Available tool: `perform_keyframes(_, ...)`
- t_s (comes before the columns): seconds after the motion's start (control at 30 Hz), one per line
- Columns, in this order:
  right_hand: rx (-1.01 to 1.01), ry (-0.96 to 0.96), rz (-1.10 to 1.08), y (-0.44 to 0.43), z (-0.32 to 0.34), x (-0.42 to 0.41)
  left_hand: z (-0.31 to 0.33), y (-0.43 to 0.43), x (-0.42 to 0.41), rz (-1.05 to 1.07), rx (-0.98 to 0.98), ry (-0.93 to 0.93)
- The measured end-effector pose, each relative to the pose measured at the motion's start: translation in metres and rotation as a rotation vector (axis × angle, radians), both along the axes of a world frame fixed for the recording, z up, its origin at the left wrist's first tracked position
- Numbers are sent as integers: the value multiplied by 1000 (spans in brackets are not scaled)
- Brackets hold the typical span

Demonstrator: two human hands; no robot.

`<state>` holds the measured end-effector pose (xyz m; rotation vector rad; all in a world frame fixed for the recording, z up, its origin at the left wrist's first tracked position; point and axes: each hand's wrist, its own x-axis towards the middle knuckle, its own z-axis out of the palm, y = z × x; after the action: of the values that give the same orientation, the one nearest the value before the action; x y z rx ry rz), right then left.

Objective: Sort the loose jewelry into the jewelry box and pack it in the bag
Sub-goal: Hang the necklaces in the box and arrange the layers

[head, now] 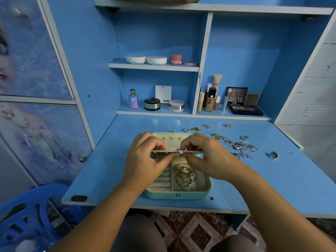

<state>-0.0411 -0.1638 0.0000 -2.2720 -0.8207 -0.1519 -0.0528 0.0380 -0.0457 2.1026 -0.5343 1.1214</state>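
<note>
A mint-green jewelry box [207, 190] lies open on the blue desk flap, with cream ring rolls and a compartment holding several gold hoops [185, 176]. Over its middle, my left hand [145, 159] and my right hand [205, 157] both pinch a thin cream divider panel [192, 151] that stands on edge across the box. Loose jewelry lies right of the box: a tangle of silver chains [242, 147], a gold chain [221, 138], a silver ring [274, 155] and another ring [245, 137]. No bag is in view.
More small pieces lie behind the box: earrings [229, 125], a gold piece [195, 128] and rings [186, 130]. Shelves at the back hold cosmetics and a palette [245, 110]. A blue plastic chair [27, 215] stands at the lower left.
</note>
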Motion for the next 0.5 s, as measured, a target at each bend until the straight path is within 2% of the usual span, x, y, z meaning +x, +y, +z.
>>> perform_keyframes(0.13, 26, -30, 9, -3, -4, -1, -3, 0, -3, 8, -3, 9)
perform_keyframes(0.3, 115, -157, -97, -22, -21, -11, -4, 7, -11, 7, 0, 47)
perform_keyframes(0.5, 167, -211, -108, -32, -42, -25, -18, 25, -27, -101, -57, 144)
